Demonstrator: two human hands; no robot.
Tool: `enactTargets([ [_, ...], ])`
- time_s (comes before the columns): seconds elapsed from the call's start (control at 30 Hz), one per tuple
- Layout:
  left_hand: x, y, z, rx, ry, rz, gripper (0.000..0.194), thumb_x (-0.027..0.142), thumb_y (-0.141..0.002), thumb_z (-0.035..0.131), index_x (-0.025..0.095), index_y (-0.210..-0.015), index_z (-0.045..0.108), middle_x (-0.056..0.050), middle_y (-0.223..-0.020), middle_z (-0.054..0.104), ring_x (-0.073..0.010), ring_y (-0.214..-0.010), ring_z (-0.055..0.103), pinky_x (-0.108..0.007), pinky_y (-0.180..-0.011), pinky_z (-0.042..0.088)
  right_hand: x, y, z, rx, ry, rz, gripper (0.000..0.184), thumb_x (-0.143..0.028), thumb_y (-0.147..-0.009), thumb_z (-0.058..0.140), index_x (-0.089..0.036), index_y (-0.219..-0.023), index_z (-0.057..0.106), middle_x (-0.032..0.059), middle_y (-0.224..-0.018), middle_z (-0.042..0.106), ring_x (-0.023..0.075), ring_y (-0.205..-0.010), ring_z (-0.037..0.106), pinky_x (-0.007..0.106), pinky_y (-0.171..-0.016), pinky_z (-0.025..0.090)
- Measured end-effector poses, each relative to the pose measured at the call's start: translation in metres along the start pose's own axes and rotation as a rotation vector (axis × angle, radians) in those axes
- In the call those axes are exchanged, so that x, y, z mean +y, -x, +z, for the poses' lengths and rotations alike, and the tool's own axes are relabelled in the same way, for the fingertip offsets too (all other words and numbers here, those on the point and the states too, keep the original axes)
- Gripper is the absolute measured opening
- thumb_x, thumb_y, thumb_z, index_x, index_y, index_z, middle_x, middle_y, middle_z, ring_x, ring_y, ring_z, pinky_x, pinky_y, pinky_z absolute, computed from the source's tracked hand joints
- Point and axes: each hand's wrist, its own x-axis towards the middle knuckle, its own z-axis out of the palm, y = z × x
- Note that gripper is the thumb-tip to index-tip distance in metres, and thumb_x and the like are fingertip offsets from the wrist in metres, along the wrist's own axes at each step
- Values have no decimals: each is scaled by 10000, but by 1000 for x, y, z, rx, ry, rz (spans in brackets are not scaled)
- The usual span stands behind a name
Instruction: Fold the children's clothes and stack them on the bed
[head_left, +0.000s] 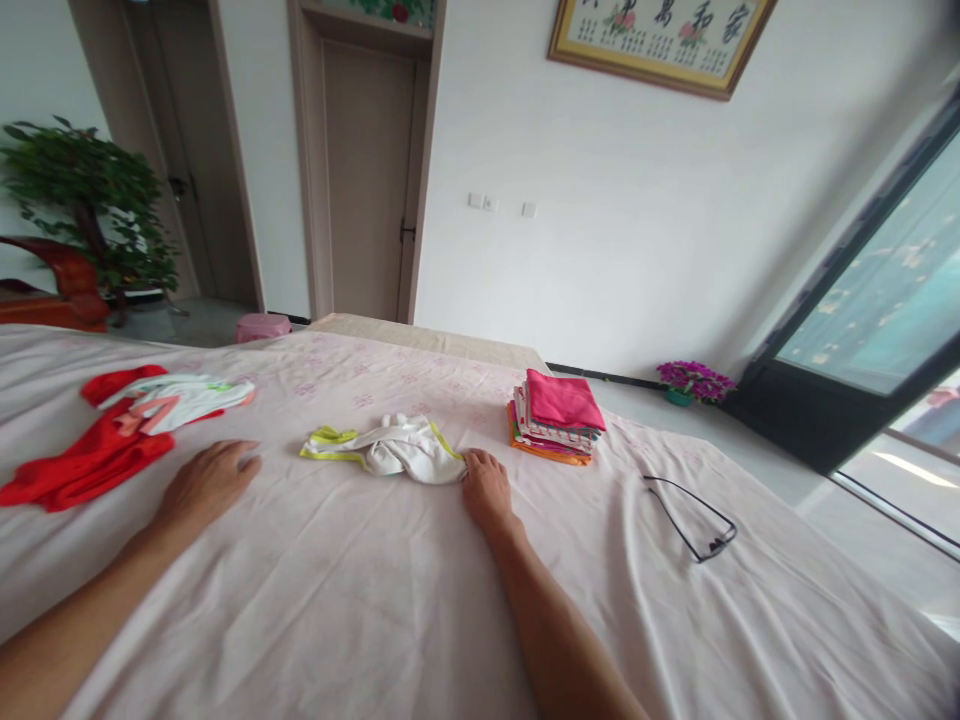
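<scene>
Head view, sole entry: one white garment with yellow-green trim (409,450), small, bunched and wrinkled, lying on a pale sheet with pink floral print (420,610), between the two hands. Right hand (489,490): at the garment's right end, fingers bent over the edge of the cloth; whether the grip is closed on the fabric or merely resting against it cannot be told. Left hand (214,478): palm down on the sheet, grip loose and open, fingers lightly bent, nothing seen in it; apart from the white garment, near the red garment (112,455). On the red garment: one white printed garment with coral edging (187,395), crumpled. Beyond the right hand: one stack of folded cloths (555,425), squared, bright pink piece uppermost, orange at the base. To the right: one pair of dark-framed eyeglasses (720,545), arms extended, lying on the sheet. Surroundings: pink stool (262,327), leafy potted plant (90,200), purple flowers in a green pot (694,382), framed calligraphy (664,45). Step in hand, by judgement: arranging the white garment, at an early stage, the cloth being neither flat nor folded. Next move, by judgement, calls for the left hand at the yellow-green end, the right steadying the opposite edge, and the wrinkles drawn out evenly.
</scene>
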Motion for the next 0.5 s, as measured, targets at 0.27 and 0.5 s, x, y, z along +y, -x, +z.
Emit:
enactTargets([
  [0.27, 4, 1, -2, 2, 8, -19, 485, 360, -902, 394, 94, -1271, 562, -166, -1308, 596, -273, -1216, 535, -395, -1076, 351, 0, 1, -1, -9, -8, 0, 429, -125, -914, 390, -244, -1268, 601, 79, -1328, 586, 222, -1207, 494, 337, -1007, 314],
  [0.5, 3, 2, -2, -3, -16, -20, 483, 367, -916, 359, 108, -1271, 558, -150, -1299, 600, -277, -1218, 538, -401, -1065, 362, 0, 0, 0, 5, -8, -10, 422, -125, -909, 400, -231, -1260, 610, 87, -1307, 598, 231, -1198, 502, 342, -1000, 318],
])
